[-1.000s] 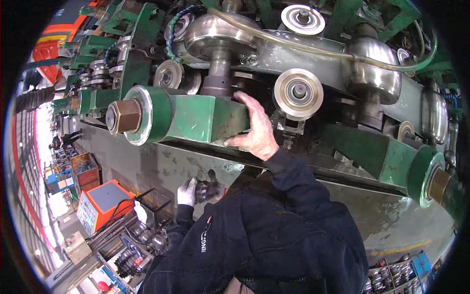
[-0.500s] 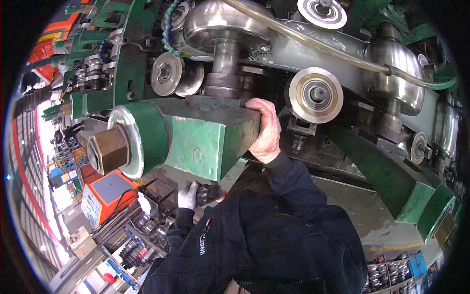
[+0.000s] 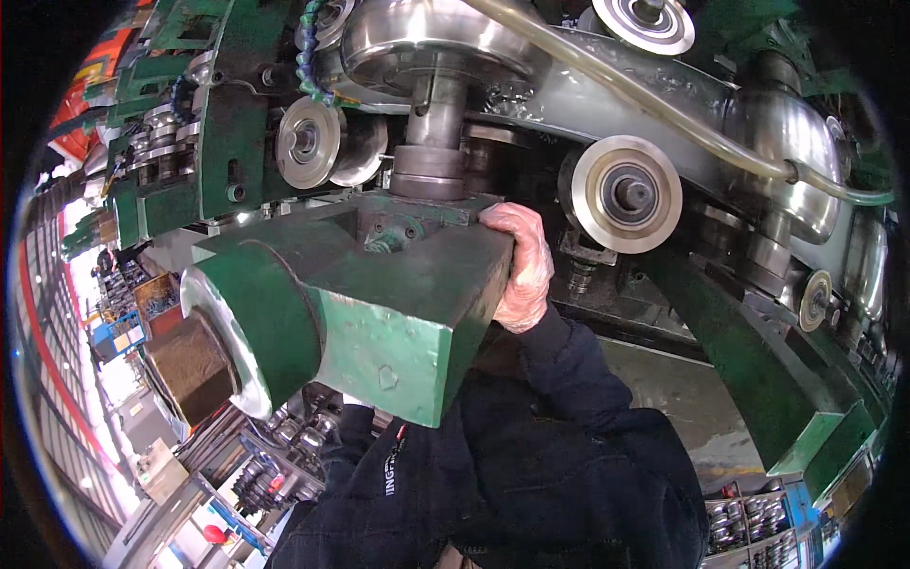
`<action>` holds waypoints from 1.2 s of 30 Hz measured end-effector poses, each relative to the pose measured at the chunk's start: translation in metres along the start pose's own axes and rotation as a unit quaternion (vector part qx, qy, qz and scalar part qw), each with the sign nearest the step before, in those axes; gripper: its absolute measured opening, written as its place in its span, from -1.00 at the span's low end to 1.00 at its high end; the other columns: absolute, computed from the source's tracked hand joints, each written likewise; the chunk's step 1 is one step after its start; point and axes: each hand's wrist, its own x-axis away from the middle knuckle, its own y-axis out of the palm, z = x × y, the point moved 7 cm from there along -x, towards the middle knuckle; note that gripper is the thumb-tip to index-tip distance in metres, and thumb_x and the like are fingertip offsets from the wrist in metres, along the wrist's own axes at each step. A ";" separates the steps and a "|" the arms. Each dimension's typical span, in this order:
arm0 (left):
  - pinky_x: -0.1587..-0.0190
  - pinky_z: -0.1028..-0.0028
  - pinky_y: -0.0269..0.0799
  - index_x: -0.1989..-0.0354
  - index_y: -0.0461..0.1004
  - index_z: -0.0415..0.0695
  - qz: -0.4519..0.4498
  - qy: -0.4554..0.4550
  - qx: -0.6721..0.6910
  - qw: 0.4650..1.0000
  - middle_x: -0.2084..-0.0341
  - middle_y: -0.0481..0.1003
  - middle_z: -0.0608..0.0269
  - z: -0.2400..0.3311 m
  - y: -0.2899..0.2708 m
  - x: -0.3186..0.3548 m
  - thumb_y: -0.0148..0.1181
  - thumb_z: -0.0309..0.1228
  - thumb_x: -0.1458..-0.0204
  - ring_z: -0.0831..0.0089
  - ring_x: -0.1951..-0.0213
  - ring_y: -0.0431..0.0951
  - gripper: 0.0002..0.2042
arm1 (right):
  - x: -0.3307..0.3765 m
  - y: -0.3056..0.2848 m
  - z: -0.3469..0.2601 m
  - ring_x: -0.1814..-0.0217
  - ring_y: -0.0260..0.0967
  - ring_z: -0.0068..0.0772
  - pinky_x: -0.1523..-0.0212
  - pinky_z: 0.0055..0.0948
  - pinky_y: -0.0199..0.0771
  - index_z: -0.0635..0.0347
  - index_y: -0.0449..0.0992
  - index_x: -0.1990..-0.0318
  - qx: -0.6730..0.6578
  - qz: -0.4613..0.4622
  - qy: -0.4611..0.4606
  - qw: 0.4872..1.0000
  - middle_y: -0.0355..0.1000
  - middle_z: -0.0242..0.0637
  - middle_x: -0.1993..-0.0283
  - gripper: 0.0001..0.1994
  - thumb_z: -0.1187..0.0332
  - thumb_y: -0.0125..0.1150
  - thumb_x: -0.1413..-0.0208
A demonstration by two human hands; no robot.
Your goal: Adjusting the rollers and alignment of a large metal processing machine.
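Steel rollers [image 3: 626, 194] and a curved polished arm [image 3: 664, 104] crowd above our green machine block [image 3: 398, 294], which blocks sight of our left hand, so we cannot tell its state. Workshop floor with parts bins [image 3: 142, 303] lies far left. Block sits centre frame, long axis running lower left to upper right, brown shaft end [image 3: 190, 365] pointing lower left. Our gloved right hand [image 3: 521, 266] wraps fingers over its right edge.

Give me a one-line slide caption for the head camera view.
A gloved right hand grips the edge of a green machine block below steel rollers; the left hand is hidden behind the block.
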 end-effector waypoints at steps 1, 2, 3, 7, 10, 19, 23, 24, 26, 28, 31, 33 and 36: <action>0.30 0.33 0.47 0.03 0.47 -0.47 -0.003 -0.002 -0.001 1.000 0.36 0.58 0.05 -0.002 0.000 -0.002 0.18 -0.15 -0.22 0.39 0.39 0.50 -0.51 | -0.001 0.000 0.000 -0.02 0.43 -0.04 -0.04 -0.20 0.45 0.20 0.40 -0.01 -0.004 -0.003 0.003 1.000 0.43 -0.13 0.03 -0.34 0.19 0.55 0.29; 0.29 0.33 0.47 0.03 0.47 -0.47 -0.005 -0.002 -0.003 1.000 0.35 0.58 0.04 -0.001 0.000 -0.004 0.18 -0.15 -0.22 0.39 0.38 0.50 -0.51 | -0.002 -0.001 -0.002 -0.01 0.43 -0.07 -0.05 -0.22 0.45 0.21 0.41 0.00 -0.008 -0.005 0.006 1.000 0.43 -0.11 0.04 -0.37 0.26 0.54 0.28; 0.28 0.33 0.46 0.03 0.47 -0.47 -0.006 -0.005 -0.002 1.000 0.35 0.58 0.04 -0.003 0.002 -0.006 0.18 -0.15 -0.22 0.38 0.37 0.50 -0.51 | -0.002 -0.001 -0.002 0.00 0.44 -0.10 -0.06 -0.24 0.44 0.23 0.41 0.00 -0.013 -0.010 0.008 1.000 0.43 -0.10 0.05 -0.40 0.32 0.53 0.27; 0.25 0.32 0.45 0.03 0.47 -0.47 -0.007 -0.014 -0.003 1.000 0.32 0.58 0.02 -0.004 0.003 -0.004 0.19 -0.16 -0.22 0.36 0.34 0.51 -0.52 | 0.002 0.002 0.003 0.00 0.44 -0.12 -0.06 -0.25 0.45 0.22 0.41 0.00 -0.006 -0.004 0.008 1.000 0.43 -0.11 0.05 -0.39 0.34 0.54 0.29; 0.22 0.32 0.45 0.03 0.47 -0.47 -0.009 -0.018 -0.004 1.000 0.30 0.58 0.00 -0.003 0.003 -0.005 0.19 -0.17 -0.21 0.34 0.32 0.51 -0.52 | 0.003 0.002 0.006 -0.01 0.43 -0.08 -0.04 -0.23 0.45 0.20 0.41 0.00 -0.007 -0.001 0.010 1.000 0.43 -0.13 0.04 -0.38 0.30 0.54 0.30; 0.14 0.30 0.43 0.04 0.47 -0.47 -0.010 -0.018 -0.007 1.000 0.25 0.57 -0.05 -0.006 0.003 -0.005 0.20 -0.19 -0.20 0.28 0.25 0.52 -0.54 | 0.003 0.002 0.005 -0.04 0.41 -0.01 -0.02 -0.20 0.46 0.18 0.40 0.00 -0.002 -0.012 0.012 1.000 0.44 -0.15 0.02 -0.35 0.20 0.55 0.32; 0.10 0.29 0.42 0.04 0.46 -0.47 -0.011 -0.017 -0.007 1.000 0.22 0.57 -0.07 -0.007 0.004 -0.005 0.21 -0.20 -0.20 0.26 0.22 0.52 -0.54 | 0.004 0.003 0.008 -0.05 0.41 0.00 -0.03 -0.19 0.46 0.17 0.40 -0.01 -0.007 -0.005 0.019 1.000 0.44 -0.14 0.02 -0.35 0.22 0.54 0.32; 0.09 0.29 0.42 0.04 0.46 -0.47 -0.011 -0.016 -0.006 1.000 0.21 0.57 -0.07 -0.009 0.005 -0.005 0.21 -0.20 -0.20 0.25 0.21 0.52 -0.55 | 0.003 0.003 0.008 -0.05 0.42 0.00 -0.03 -0.19 0.46 0.17 0.40 -0.01 -0.011 -0.005 0.018 1.000 0.44 -0.14 0.02 -0.35 0.22 0.54 0.32; 0.08 0.28 0.42 0.04 0.46 -0.47 -0.012 -0.011 -0.006 1.000 0.20 0.57 -0.08 -0.012 0.006 -0.007 0.21 -0.21 -0.19 0.24 0.20 0.53 -0.55 | 0.005 0.003 0.009 -0.04 0.42 0.00 -0.03 -0.18 0.46 0.17 0.40 0.00 -0.015 0.002 0.019 1.000 0.44 -0.14 0.03 -0.35 0.23 0.54 0.32; 0.06 0.28 0.41 0.04 0.46 -0.47 -0.011 -0.011 -0.007 1.000 0.19 0.57 -0.09 -0.015 0.007 -0.007 0.21 -0.21 -0.19 0.23 0.18 0.53 -0.55 | 0.004 0.003 0.007 -0.04 0.42 -0.04 -0.05 -0.21 0.45 0.19 0.40 0.00 -0.018 -0.001 0.020 1.000 0.44 -0.12 0.03 -0.38 0.30 0.53 0.30; 0.03 0.27 0.40 0.04 0.46 -0.47 -0.011 -0.011 -0.005 1.000 0.17 0.57 -0.11 -0.022 0.009 -0.005 0.22 -0.22 -0.19 0.21 0.16 0.53 -0.56 | 0.000 0.001 -0.001 -0.04 0.42 -0.13 -0.10 -0.26 0.43 0.23 0.40 -0.01 -0.013 -0.013 0.019 1.000 0.42 -0.09 0.02 -0.43 0.42 0.49 0.24; 0.01 0.27 0.40 0.04 0.46 -0.47 -0.011 -0.011 -0.006 1.000 0.16 0.57 -0.12 -0.027 0.009 -0.003 0.22 -0.23 -0.18 0.20 0.15 0.53 -0.56 | 0.001 0.001 -0.002 -0.04 0.43 -0.12 -0.10 -0.26 0.42 0.24 0.40 -0.01 0.000 -0.009 0.016 1.000 0.42 -0.09 0.02 -0.46 0.44 0.47 0.20; -0.11 0.31 0.39 -0.07 0.44 -0.48 -0.003 0.027 0.031 0.999 0.03 0.57 -0.13 -0.015 0.008 0.004 0.17 -0.24 -0.24 0.20 0.02 0.56 -0.54 | 0.002 0.001 -0.001 -0.03 0.43 -0.12 -0.10 -0.26 0.42 0.25 0.42 0.00 -0.005 -0.003 0.013 1.000 0.43 -0.09 0.02 -0.51 0.44 0.44 0.15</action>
